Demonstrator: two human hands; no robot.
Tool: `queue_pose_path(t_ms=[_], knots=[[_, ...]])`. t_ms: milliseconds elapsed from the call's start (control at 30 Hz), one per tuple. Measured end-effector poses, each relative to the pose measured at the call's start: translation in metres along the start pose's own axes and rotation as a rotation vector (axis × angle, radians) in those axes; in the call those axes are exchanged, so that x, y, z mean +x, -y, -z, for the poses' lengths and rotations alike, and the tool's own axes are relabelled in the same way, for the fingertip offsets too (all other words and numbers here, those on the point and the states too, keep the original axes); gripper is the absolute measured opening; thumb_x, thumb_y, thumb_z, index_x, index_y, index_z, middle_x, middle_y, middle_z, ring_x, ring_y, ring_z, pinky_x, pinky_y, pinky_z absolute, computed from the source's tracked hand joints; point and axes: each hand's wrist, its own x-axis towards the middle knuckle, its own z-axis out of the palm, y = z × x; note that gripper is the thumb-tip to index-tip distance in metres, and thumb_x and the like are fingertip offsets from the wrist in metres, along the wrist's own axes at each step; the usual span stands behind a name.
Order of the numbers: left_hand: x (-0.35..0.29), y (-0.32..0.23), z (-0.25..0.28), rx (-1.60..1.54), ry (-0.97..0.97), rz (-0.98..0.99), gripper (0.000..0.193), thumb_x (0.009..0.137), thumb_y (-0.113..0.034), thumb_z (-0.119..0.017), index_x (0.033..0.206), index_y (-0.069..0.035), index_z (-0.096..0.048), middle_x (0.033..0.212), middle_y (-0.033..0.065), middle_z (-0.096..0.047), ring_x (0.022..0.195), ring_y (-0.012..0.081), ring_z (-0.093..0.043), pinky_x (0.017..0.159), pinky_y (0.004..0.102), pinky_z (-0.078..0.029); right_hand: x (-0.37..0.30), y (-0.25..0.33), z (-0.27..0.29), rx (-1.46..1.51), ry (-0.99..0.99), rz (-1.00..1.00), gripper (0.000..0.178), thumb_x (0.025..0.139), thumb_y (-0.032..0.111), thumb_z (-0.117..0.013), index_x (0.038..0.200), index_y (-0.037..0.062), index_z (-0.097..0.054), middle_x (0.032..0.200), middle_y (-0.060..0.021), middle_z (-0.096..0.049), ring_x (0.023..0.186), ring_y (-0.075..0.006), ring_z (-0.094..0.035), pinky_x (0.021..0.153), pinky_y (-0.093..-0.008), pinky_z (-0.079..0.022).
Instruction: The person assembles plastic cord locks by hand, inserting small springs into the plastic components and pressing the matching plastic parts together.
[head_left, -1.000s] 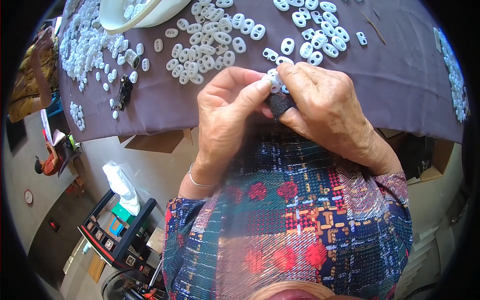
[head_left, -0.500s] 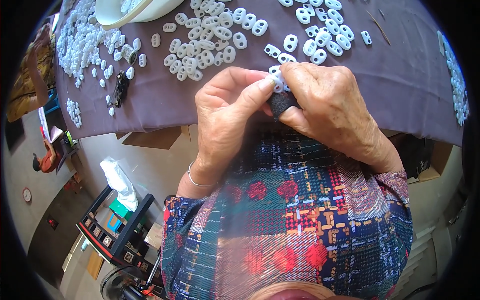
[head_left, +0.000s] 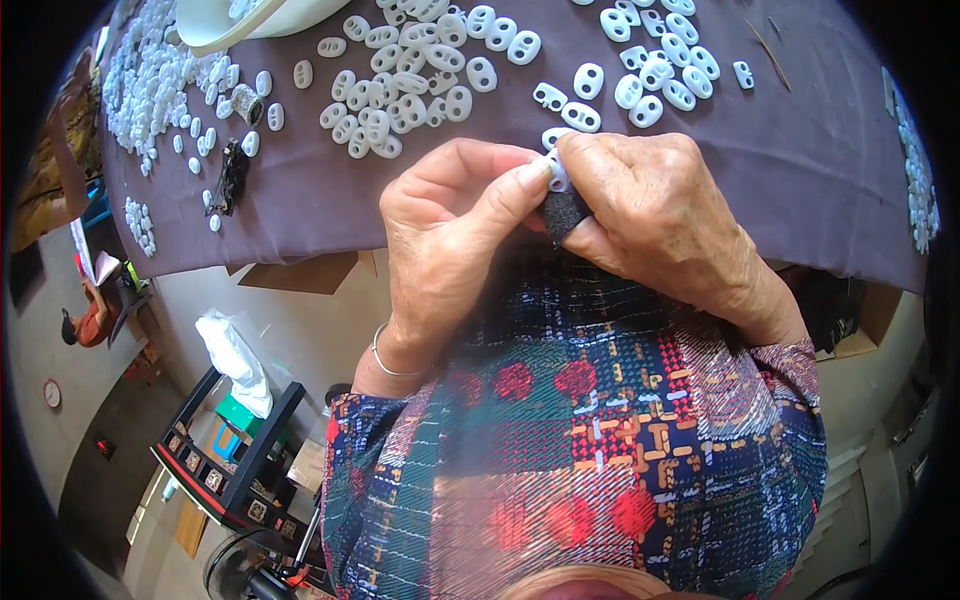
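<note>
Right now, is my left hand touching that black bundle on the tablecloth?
Apart: the head view shows a stretch of bare purplish tablecloth between the left hand and the black bundle.

The pinched 2-hole plastic toggle [head_left: 558, 182] is white, as are the scattered toggles [head_left: 523, 47]; the finger wrap [head_left: 565, 215] is charcoal black. The tablecloth [head_left: 790, 190] is plain greyish purple, the bowl [head_left: 305, 18] creamy white, the tangled strip [head_left: 233, 172] black and the thin stick [head_left: 770, 55] tan. The plaid shirt [head_left: 735, 480] mixes navy, dark green, red, cream and orange, with round red blotches. The bracelet [head_left: 381, 362] is silver, the plastic bag [head_left: 236, 360] white, the cardboard box [head_left: 305, 273] brown.
</note>
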Motion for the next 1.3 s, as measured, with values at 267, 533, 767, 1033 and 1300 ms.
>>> queue_pose_path(t_ms=[267,533,767,1033,1300], knots=[[-0.001,0.0,-0.001,0.048,-0.018,0.009,0.011,0.082,-0.007,-0.064,0.087,0.003,-0.062,0.08,0.0059,-0.064,0.069,0.0085,-0.058,0.065,0.0209,-0.048,-0.002,-0.003,-0.003,0.002,0.032,-0.004,0.021,0.066,0.002,-0.064,0.082,-0.0049,-0.053,0.063,-0.0145,-0.054,0.059,-0.0294,-0.059,0.049,-0.0355,-0.047],[-0.001,0.005,0.001,0.084,0.006,-0.044,0.011,0.082,-0.005,-0.063,0.089,0.003,-0.061,0.083,0.0059,-0.064,0.073,0.0082,-0.058,0.067,0.0208,-0.048,-0.002,-0.002,-0.002,0.003,0.043,-0.012,0.02,0.066,0.001,-0.064,0.079,-0.0026,-0.049,0.06,-0.0128,-0.051,0.055,-0.0289,-0.056,0.048,-0.035,-0.046],[-0.003,0.004,0.001,0.068,-0.004,0.004,0.01,0.082,-0.004,-0.063,0.088,0.003,-0.061,0.084,0.0058,-0.064,0.075,0.0084,-0.057,0.068,0.0207,-0.048,-0.004,-0.002,-0.007,-0.011,0.0,0.039,0.022,0.064,0.0,-0.064,0.081,-0.0036,-0.05,0.059,-0.0116,-0.05,0.053,-0.028,-0.055,0.047,-0.0344,-0.045],[0.0,0.001,-0.002,0.015,0.013,-0.056,0.01,0.083,-0.005,-0.062,0.089,0.002,-0.06,0.086,0.0057,-0.063,0.075,0.0079,-0.057,0.069,0.0207,-0.048,-0.002,-0.001,-0.008,0.027,-0.066,0.06,0.031,0.065,0.003,-0.066,0.091,-0.007,-0.052,0.063,-0.0119,-0.053,0.054,-0.0276,-0.057,0.047,-0.0334,-0.046],[0.001,0.0,-0.001,-0.06,0.034,-0.081,0.01,0.084,-0.007,-0.061,0.09,0.001,-0.059,0.086,0.0064,-0.064,0.075,0.0095,-0.059,0.068,0.022,-0.049,0.001,-0.003,-0.002,0.148,-0.188,0.047,0.034,0.068,0.006,-0.07,0.097,-0.0031,-0.056,0.068,-0.011,-0.058,0.053,-0.0198,-0.059,0.048,-0.0282,-0.046]])
